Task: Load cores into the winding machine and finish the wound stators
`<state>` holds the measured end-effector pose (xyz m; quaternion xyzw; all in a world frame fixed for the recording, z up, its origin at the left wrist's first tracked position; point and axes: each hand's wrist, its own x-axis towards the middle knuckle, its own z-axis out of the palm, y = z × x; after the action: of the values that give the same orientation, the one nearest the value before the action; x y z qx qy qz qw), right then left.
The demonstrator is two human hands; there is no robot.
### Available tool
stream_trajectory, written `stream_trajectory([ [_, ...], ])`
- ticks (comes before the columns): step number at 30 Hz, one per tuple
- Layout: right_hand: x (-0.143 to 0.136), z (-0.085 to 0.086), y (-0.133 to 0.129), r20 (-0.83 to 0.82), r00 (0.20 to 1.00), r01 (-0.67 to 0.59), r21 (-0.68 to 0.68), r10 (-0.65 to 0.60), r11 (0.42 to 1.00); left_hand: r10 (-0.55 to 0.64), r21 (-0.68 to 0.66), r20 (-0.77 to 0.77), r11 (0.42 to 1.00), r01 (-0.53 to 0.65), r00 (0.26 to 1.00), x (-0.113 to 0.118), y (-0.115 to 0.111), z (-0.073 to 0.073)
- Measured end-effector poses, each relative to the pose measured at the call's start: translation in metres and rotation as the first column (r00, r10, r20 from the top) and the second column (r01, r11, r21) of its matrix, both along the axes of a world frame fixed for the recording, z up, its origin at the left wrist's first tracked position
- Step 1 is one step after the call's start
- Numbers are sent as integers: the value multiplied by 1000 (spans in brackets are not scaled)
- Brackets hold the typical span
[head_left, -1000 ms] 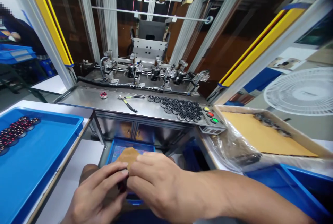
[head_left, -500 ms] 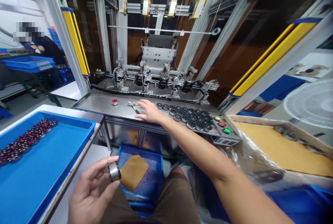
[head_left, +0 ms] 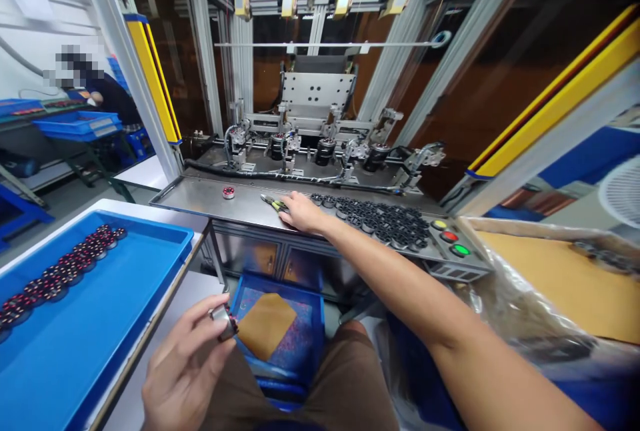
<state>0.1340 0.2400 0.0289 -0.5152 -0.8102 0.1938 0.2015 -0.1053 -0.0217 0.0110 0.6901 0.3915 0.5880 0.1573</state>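
Observation:
Between the thumb and fingers of my left hand [head_left: 187,357] is a motor stator [head_left: 223,321], a short silvery metal ring with red and dark parts on its edge. It is held tilted above my lap, in front of the blue tray's corner. My right hand [head_left: 303,212] reaches out to the metal bench, its fingers closed round the yellow-green handles of a pair of nippers [head_left: 274,203]. Their jaws point left; part of the handles is hidden under the fingers. Left of them, a single red-wound stator [head_left: 229,193] stands on the bench.
Many black stators [head_left: 383,221] crowd the bench right of my hand, near coloured push buttons [head_left: 450,236]. Winding fixtures [head_left: 325,151] line the back. A blue tray [head_left: 150,284] with wound stators stands left. A lined box [head_left: 550,284] is right; a co-worker [head_left: 113,94] sits far left.
My right hand has closed on the nippers' handles, which have drawn together and turned slightly. The left hand still holds its stator, now tilted more. The whole view has shifted a little.

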Motion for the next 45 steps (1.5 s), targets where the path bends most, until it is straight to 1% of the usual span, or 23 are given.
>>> stream_trajectory([
  [3, 9, 13, -17, -234, 972, -35, -91, 12, 995, 37, -82, 104, 996, -29, 994, 5, 0, -3],
  [5, 15, 17, -44, -411, 911, -87, -149, 18, 985, 46, -156, 194, 988, -16, 980, 8, 1, -5],
  [7, 19, 10, -86, -554, 832, -145, -198, 11, 969, 39, -216, 288, 976, 25, 957, 10, 3, -7],
  [9, 20, -9, -137, -653, 757, -211, -260, -11, 942, 29, -241, 352, 969, 61, 936, 13, 5, -10],
  [10, 18, -23, -163, -708, 705, -264, -306, -34, 915, 26, -252, 365, 965, 72, 931, 14, 6, -10],
  [11, 15, -39, -189, -821, 556, -400, -404, -132, 822, 23, -260, 370, 962, 80, 929, 15, 6, -11],
  [12, 11, -56, -214, -862, 442, -524, -473, -248, 708, 17, -267, 368, 960, 88, 930, 16, 6, -11],
  [14, 2, -86, -255, -812, 357, -585, -580, -462, 567, -2, -270, 358, 957, 105, 934, 18, 6, -10],
  [15, -2, -98, -270, -778, 347, -590, -615, -523, 524, -14, -268, 352, 957, 115, 936, 20, 6, -9],
  [17, -6, -113, -289, -728, 318, -578, -657, -607, 485, -41, -259, 338, 956, 135, 940, 22, 6, -9],
  [20, 2, -117, -299, -689, 243, -586, -665, -682, 463, -61, -262, 307, 954, 146, 950, 24, 7, -10],
  [21, 7, -115, -301, -679, 250, -591, -672, -691, 446, -64, -262, 297, 954, 145, 953, 24, 7, -11],
  [23, 18, -111, -303, -668, 328, -586, -699, -668, 411, -68, -257, 282, 956, 144, 957, 24, 7, -11],
  [24, 22, -110, -304, -674, 380, -567, -711, -633, 416, -70, -252, 276, 957, 143, 958, 24, 7, -11],
  [25, 24, -109, -305, -688, 428, -535, -715, -586, 450, -71, -247, 272, 959, 141, 960, 24, 6, -10],
  [26, 24, -107, -306, -710, 468, -490, -704, -526, 514, -72, -243, 269, 960, 140, 961, 24, 6, -10],
  [28, 21, -102, -305, -757, 550, -375, -600, -351, 707, -70, -239, 262, 962, 135, 963, 25, 4, -9],
  [30, 15, -92, -299, -740, 664, -294, -389, -106, 873, -71, -244, 256, 960, 136, 964, 27, 3, -8],
  [31, 12, -86, -295, -696, 718, -286, -276, 14, 918, -71, -250, 251, 959, 136, 965, 28, 2, -7],
  [33, 6, -73, -285, -602, 775, -320, -107, 195, 941, -64, -257, 242, 958, 128, 968, 29, 1, -6],
  [35, 1, -64, -278, -566, 778, -338, -10, 273, 941, -48, -256, 235, 960, 110, 971, 29, -1, -3],
  [40, -8, -60, -272, -592, 741, -318, 109, 318, 942, -22, -276, 226, 957, 85, 974, 27, -4, 2],
  [45, -11, -58, -268, -592, 726, -307, 176, 350, 935, -39, -282, 230, 954, 105, 972, 26, -4, -4],
])
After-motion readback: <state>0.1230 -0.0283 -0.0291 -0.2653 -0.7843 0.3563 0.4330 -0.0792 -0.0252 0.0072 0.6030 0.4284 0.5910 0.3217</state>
